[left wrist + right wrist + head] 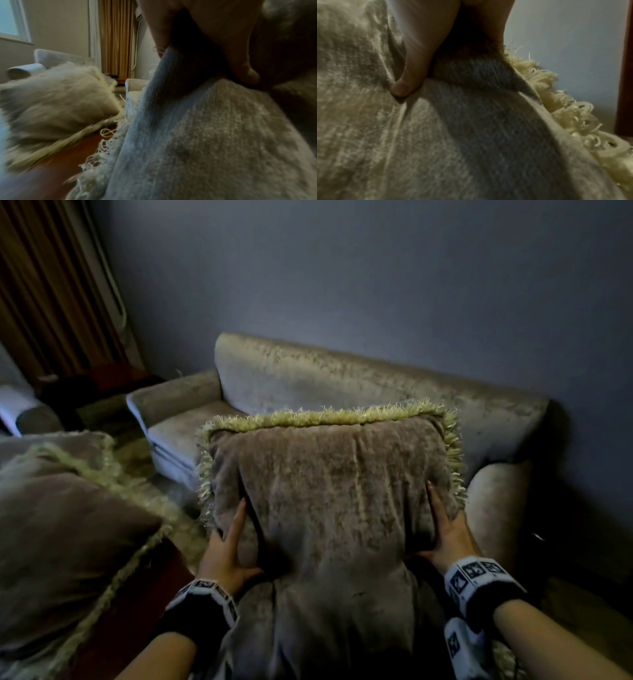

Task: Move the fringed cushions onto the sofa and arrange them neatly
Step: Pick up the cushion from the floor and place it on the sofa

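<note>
Cushion [329, 484] held upright before the sofa [308, 374], not yet on it. Left hand [227, 549] and right hand [445, 535] each grip a side, thumbs dug into the plush, likely to keep it square for placing. Second cushion [68, 525] waits on the left, well apart from the sofa.

I'm looking into a dim living room at home — a pale upholstered sofa [342, 385] with rolled arms sits against a plain bluish wall [376, 268], and a fringed cushion [51, 535] lies on a reddish-brown surface to the left. Long ochre curtains [44, 296] hang in the corner, with a second upholstered seat [51, 58] under a window [10, 19] in the left wrist view — soft furnishings everywhere I look.
</note>
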